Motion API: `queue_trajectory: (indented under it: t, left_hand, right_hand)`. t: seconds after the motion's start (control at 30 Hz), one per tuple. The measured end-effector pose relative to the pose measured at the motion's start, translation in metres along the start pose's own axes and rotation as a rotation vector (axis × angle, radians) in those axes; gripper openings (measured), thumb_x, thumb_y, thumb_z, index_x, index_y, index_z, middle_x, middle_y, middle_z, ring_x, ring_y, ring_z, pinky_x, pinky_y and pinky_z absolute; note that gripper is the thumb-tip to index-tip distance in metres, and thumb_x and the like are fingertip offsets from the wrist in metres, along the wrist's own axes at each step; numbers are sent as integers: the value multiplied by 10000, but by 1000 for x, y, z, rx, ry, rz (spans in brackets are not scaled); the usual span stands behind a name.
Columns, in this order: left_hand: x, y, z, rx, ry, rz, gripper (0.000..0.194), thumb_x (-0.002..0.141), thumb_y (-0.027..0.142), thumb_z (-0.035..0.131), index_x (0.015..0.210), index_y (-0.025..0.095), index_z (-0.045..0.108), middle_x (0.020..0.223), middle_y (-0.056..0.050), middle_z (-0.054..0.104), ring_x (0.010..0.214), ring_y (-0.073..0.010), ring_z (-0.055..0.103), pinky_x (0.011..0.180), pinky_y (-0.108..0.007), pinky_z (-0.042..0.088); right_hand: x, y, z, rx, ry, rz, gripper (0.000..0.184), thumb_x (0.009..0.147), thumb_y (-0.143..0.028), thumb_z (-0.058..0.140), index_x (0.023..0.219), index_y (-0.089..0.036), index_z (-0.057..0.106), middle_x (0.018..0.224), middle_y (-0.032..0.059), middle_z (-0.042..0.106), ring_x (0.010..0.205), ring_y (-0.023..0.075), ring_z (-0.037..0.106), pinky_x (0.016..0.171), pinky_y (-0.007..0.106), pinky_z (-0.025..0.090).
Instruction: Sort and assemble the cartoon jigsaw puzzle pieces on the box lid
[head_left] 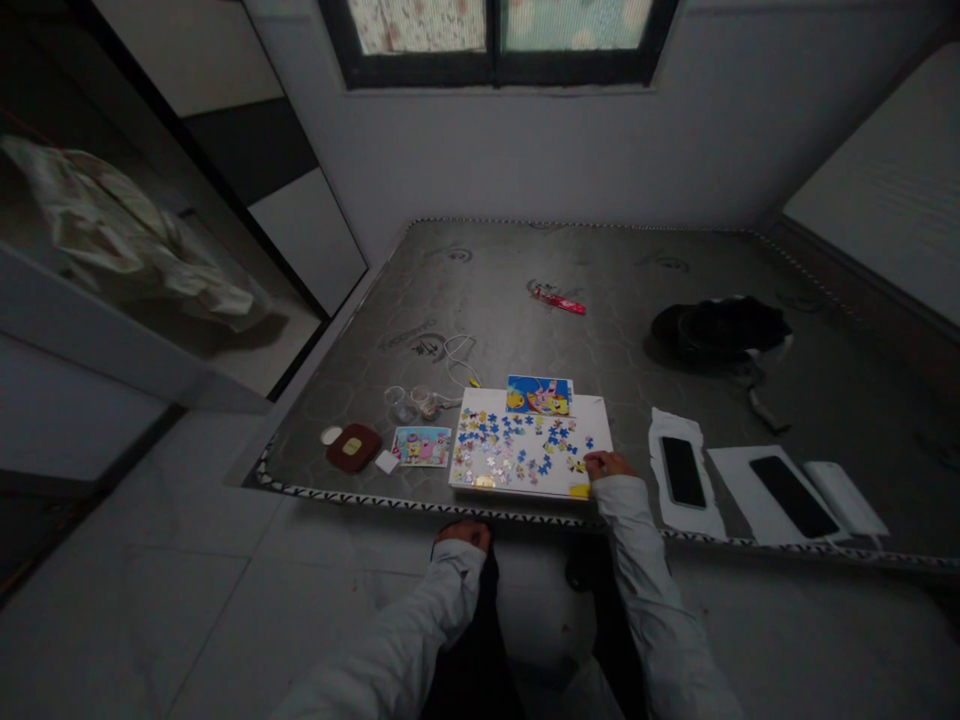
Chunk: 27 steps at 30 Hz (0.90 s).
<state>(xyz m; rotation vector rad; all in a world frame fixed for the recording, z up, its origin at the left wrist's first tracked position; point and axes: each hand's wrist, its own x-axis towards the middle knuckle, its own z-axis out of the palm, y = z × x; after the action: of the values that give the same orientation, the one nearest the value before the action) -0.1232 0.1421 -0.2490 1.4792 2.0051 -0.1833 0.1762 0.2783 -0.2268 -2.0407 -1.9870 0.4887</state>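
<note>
Many small jigsaw puzzle pieces (491,440) in blue, yellow and pink lie loose on a white board (592,407). My right hand (609,465) is at the board's right edge, fingers drawn together. Its fingertips are beside a yellow and dark puzzle piece (576,466); whether they grip a piece is too small to tell. My left hand (466,535) is curled closed over my left knee, below the platform edge, with nothing visible in it. A blue cartoon picture card (538,395) lies across the board's back edge. Another cartoon card (422,447) lies left of the board.
Left of the board are a brown case (354,448), a small white square (387,461) and clear cups (400,404). A white cable (459,360) lies behind. On the right are two phones (682,472) and a black bag (724,330). A red item (559,300) lies farther back.
</note>
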Motion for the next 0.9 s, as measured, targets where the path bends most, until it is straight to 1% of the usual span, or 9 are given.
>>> queue_trajectory:
  t: [0.07, 0.17, 0.27, 0.37, 0.5, 0.67, 0.8, 0.9]
  left_hand:
    - [1, -1, 1, 3, 0, -3, 363, 1014, 350, 478, 945, 231, 814, 1111, -65, 810, 1054, -285, 729, 777, -312, 485]
    - [2, -1, 3, 7, 6, -2, 358, 1012, 344, 488, 937, 226, 817, 1110, -62, 811, 1047, -276, 732, 781, -302, 489]
    - [2, -1, 5, 8, 14, -2, 362, 1017, 329, 480, 968, 224, 823, 1144, -57, 808, 1068, -273, 731, 803, -296, 494]
    - [2, 0, 6, 8, 22, -11, 378, 1025, 320, 463, 997, 227, 828, 1181, -61, 801, 1098, -283, 728, 820, -304, 497]
    - [3, 0, 8, 5, 29, -32, 365, 1019, 338, 480, 968, 221, 822, 1134, -85, 810, 1061, -285, 736, 803, -306, 499]
    - [7, -2, 9, 9, 23, -41, 286, 991, 333, 540, 941, 219, 797, 1113, -72, 813, 1038, -254, 732, 821, -288, 511]
    - [8, -2, 11, 15, 17, -46, 294, 1006, 331, 523, 948, 214, 787, 1117, -79, 810, 1045, -237, 729, 831, -287, 514]
    - [7, -1, 12, 23, 11, -43, 289, 1022, 348, 534, 972, 187, 769, 1101, -91, 800, 999, -216, 729, 853, -328, 535]
  right_hand:
    - [-4, 1, 1, 45, 4, -20, 305, 963, -273, 549, 1107, -171, 798, 1046, 118, 714, 899, 172, 661, 794, 270, 475]
    - [-8, 2, 6, 101, 21, -60, 307, 949, -290, 582, 1139, -176, 794, 1057, 118, 696, 906, 182, 651, 812, 286, 485]
    - [-9, 4, 13, 141, 36, -107, 297, 919, -326, 626, 1141, -220, 791, 1054, 93, 695, 928, 189, 649, 838, 299, 511]
    - [-8, 8, 19, 169, 41, -143, 308, 887, -389, 645, 1125, -257, 791, 1026, 60, 690, 903, 180, 657, 813, 300, 535]
    - [-10, 7, 25, 186, 62, -156, 296, 848, -396, 645, 1063, -256, 793, 997, 51, 687, 863, 174, 670, 765, 294, 537]
    - [-14, 0, 31, 204, 80, -181, 285, 850, -419, 637, 1037, -253, 774, 1005, 48, 688, 902, 176, 685, 764, 283, 541]
    - [-13, -2, 30, 199, 101, -173, 294, 836, -441, 647, 1030, -262, 777, 978, 38, 688, 871, 175, 685, 748, 289, 538]
    - [-13, -2, 27, 192, 128, -159, 332, 834, -474, 647, 1040, -250, 779, 967, 43, 685, 860, 181, 681, 748, 299, 535]
